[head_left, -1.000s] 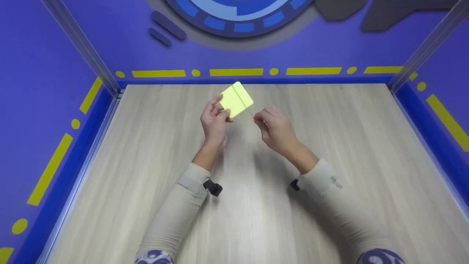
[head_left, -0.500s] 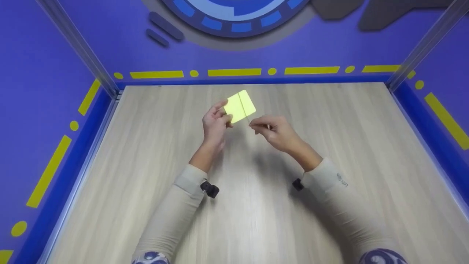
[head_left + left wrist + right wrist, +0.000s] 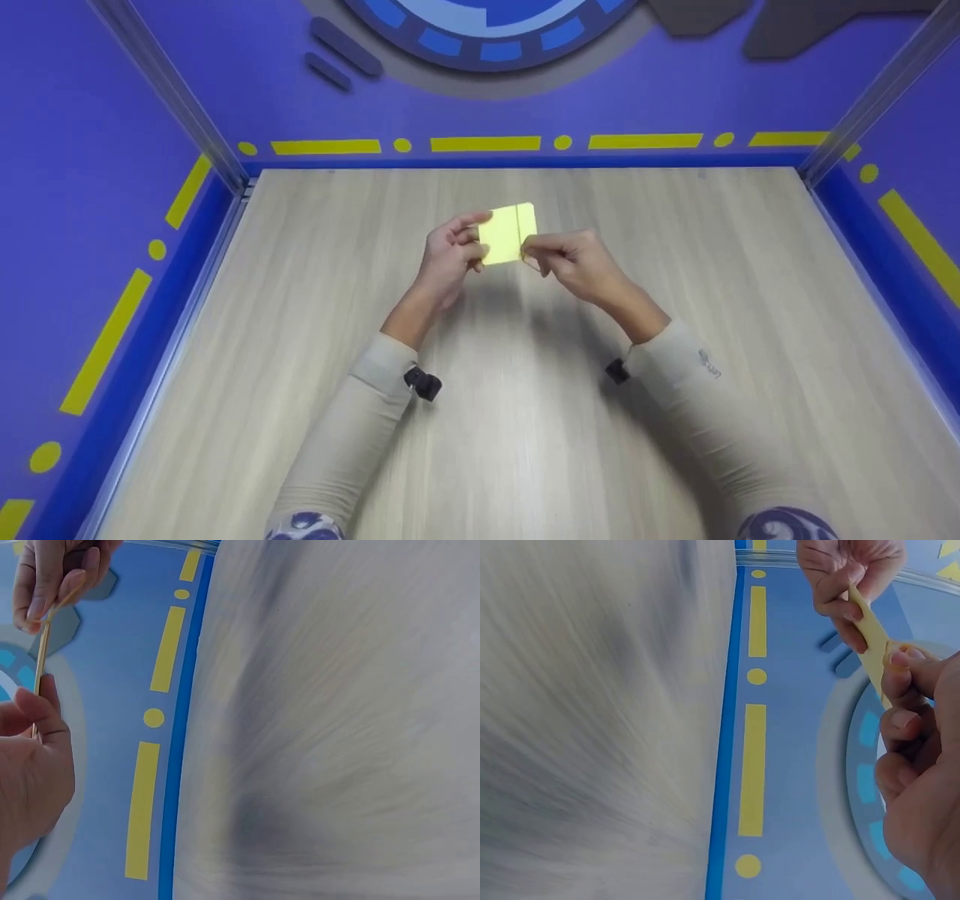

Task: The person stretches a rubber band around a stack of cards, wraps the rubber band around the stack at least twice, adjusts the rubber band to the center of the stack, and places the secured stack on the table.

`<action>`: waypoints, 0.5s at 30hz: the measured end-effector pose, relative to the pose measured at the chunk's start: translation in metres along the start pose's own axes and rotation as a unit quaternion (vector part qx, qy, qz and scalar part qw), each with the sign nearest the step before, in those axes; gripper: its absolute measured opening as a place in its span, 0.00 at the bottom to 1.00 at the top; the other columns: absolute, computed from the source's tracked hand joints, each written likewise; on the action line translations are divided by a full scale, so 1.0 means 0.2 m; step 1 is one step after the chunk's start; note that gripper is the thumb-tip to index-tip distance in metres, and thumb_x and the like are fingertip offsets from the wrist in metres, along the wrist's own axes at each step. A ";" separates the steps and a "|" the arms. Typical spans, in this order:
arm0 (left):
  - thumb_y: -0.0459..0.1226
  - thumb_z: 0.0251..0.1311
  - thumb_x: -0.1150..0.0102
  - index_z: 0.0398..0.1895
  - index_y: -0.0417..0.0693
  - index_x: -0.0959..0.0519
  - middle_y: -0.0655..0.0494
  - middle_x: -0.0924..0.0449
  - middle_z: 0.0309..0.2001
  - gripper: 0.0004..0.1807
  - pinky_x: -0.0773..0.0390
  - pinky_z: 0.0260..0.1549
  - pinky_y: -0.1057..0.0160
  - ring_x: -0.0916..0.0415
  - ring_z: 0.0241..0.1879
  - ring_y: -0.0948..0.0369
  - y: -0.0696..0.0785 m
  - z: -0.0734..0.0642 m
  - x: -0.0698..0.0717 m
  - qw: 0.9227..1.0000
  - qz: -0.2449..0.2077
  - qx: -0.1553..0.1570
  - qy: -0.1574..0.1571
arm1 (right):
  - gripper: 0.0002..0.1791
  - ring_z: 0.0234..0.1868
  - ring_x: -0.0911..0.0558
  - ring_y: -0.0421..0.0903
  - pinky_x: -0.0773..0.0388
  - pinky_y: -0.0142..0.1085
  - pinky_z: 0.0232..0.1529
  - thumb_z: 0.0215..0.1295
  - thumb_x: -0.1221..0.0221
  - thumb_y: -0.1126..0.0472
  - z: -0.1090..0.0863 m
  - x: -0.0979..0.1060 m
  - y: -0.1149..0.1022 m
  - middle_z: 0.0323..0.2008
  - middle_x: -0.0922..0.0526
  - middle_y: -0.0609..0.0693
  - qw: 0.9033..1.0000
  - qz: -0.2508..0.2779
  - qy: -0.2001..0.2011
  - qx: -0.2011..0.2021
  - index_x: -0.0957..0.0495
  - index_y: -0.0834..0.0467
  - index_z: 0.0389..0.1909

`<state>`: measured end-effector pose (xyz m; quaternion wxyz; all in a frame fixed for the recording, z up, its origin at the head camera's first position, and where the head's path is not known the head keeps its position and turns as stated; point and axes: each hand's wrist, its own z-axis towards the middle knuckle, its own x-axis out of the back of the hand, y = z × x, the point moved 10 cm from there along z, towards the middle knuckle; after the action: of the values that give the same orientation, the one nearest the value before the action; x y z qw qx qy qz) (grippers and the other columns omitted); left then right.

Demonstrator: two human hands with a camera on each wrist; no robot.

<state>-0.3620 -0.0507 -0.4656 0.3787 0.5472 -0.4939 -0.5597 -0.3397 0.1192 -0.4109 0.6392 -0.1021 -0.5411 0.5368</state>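
A thin pale-yellow square pad (image 3: 498, 236), like a stack of sticky notes, is held up above the table. My left hand (image 3: 446, 259) grips its left edge, thumb in front and fingers behind. Around the pad, near its right edge, runs a thin rubber band (image 3: 517, 218). My right hand (image 3: 581, 262) pinches the band at the pad's lower right corner, where a small loop hangs out. From the left wrist view, the pad (image 3: 42, 652) appears edge-on between both hands. In the right wrist view, the band (image 3: 889, 652) lies at the right fingertips.
Below the hands spreads a wood-grain table (image 3: 510, 420). A blue-purple back wall (image 3: 645, 97) with yellow markings rises at the far edge, and similar side panels (image 3: 82, 187) stand left and right. Metal posts (image 3: 169, 82) fill the corners.
The pad has turned more upright and come slightly nearer and to the right. My right hand, earlier pulling the band away from the pad, is now up against its lower right corner.
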 end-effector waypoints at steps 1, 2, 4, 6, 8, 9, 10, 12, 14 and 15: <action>0.19 0.54 0.45 0.57 0.47 0.21 0.56 0.28 0.35 0.27 0.28 0.23 0.69 0.32 0.32 0.62 0.00 0.00 -0.01 1.000 0.000 0.001 -0.008 | 0.10 0.23 0.21 0.43 0.28 0.29 0.23 0.71 0.42 0.60 0.00 0.00 0.01 0.22 0.16 0.50 1.000 0.015 -0.004 -0.011 0.11 0.50 0.41; 0.19 0.54 0.45 0.57 0.47 0.21 0.56 0.28 0.35 0.27 0.29 0.24 0.69 0.32 0.32 0.62 0.01 0.00 -0.01 1.000 0.001 0.001 -0.014 | 0.09 0.23 0.22 0.43 0.29 0.29 0.23 0.71 0.42 0.60 0.00 0.00 0.02 0.22 0.16 0.50 0.999 0.031 -0.008 -0.021 0.12 0.49 0.41; 0.18 0.54 0.45 0.56 0.45 0.21 0.56 0.28 0.35 0.27 0.30 0.24 0.68 0.33 0.32 0.62 0.01 0.00 -0.02 1.000 0.007 0.000 -0.031 | 0.09 0.24 0.23 0.42 0.29 0.29 0.24 0.71 0.41 0.60 -0.01 0.00 0.04 0.22 0.17 0.52 0.998 0.055 -0.012 -0.038 0.11 0.50 0.41; 0.19 0.54 0.46 0.56 0.44 0.21 0.55 0.27 0.35 0.26 0.30 0.25 0.68 0.32 0.32 0.62 0.02 0.00 -0.03 0.999 0.015 -0.003 -0.047 | 0.09 0.24 0.24 0.43 0.29 0.28 0.25 0.70 0.41 0.61 0.00 0.01 0.05 0.22 0.17 0.53 0.997 0.065 -0.014 -0.048 0.11 0.51 0.41; 0.19 0.55 0.46 0.55 0.42 0.21 0.54 0.24 0.36 0.24 0.30 0.26 0.68 0.30 0.32 0.62 0.03 0.00 -0.04 0.998 0.023 -0.004 -0.063 | 0.09 0.24 0.24 0.45 0.29 0.28 0.25 0.70 0.41 0.63 0.00 0.01 0.04 0.23 0.17 0.55 0.996 0.070 -0.017 -0.054 0.12 0.53 0.41; 0.19 0.55 0.46 0.55 0.42 0.21 0.54 0.23 0.36 0.24 0.30 0.25 0.69 0.29 0.32 0.62 0.03 0.00 -0.05 0.997 0.026 -0.005 -0.070 | 0.09 0.24 0.24 0.45 0.28 0.27 0.25 0.70 0.41 0.64 0.01 0.02 0.04 0.24 0.17 0.56 0.996 0.069 -0.021 -0.054 0.12 0.55 0.41; 0.19 0.55 0.46 0.55 0.41 0.20 0.53 0.22 0.36 0.24 0.29 0.25 0.69 0.29 0.32 0.62 0.03 -0.01 -0.05 0.997 0.028 -0.005 -0.075 | 0.09 0.25 0.24 0.47 0.28 0.27 0.25 0.70 0.41 0.64 0.01 0.01 0.03 0.24 0.16 0.57 0.996 0.065 -0.028 -0.054 0.12 0.56 0.41; 0.19 0.55 0.47 0.55 0.39 0.20 0.53 0.20 0.36 0.23 0.29 0.24 0.70 0.27 0.31 0.62 0.03 -0.01 -0.05 0.996 0.027 -0.002 -0.082 | 0.09 0.25 0.24 0.45 0.29 0.27 0.25 0.70 0.42 0.65 0.01 0.01 0.00 0.25 0.17 0.58 0.996 0.056 -0.047 -0.053 0.13 0.59 0.41; 0.18 0.55 0.47 0.55 0.39 0.21 0.53 0.19 0.36 0.23 0.28 0.24 0.70 0.26 0.32 0.62 0.03 -0.01 -0.05 0.996 0.020 0.002 -0.085 | 0.09 0.24 0.26 0.43 0.30 0.27 0.25 0.71 0.43 0.65 0.01 0.00 -0.03 0.25 0.18 0.59 0.995 0.055 -0.067 -0.051 0.15 0.62 0.39; 0.18 0.56 0.46 0.56 0.39 0.21 0.53 0.19 0.36 0.24 0.28 0.25 0.70 0.26 0.32 0.62 0.02 -0.01 -0.05 0.996 0.013 0.006 -0.084 | 0.08 0.24 0.27 0.43 0.31 0.28 0.25 0.72 0.44 0.65 0.01 0.00 -0.04 0.25 0.19 0.59 0.994 0.057 -0.074 -0.049 0.16 0.63 0.38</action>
<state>-0.3586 -0.0428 -0.4587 0.3403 0.4941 -0.5341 -0.5957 -0.3376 0.1152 -0.4037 0.5602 -0.1235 -0.6058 0.5513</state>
